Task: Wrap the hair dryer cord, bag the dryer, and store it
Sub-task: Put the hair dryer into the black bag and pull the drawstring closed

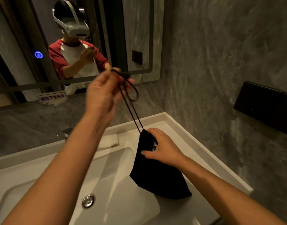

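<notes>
Over the sink, hands clamp black bag and drawstring, its contents hidden

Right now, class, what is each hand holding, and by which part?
Left hand pulls the drawstring by its looped end; right hand grips the black bag near its cinched neck.

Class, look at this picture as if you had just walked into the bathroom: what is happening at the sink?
A person stands at a white sink facing a mirror, closing a black drawstring bag. The left hand is raised and pulls the drawstring up and taut. The right hand has its grip on the gathered neck of the bag, which looks full and rests on the sink's edge. The dryer itself is not visible. A folded white cloth lies behind the basin.
</notes>
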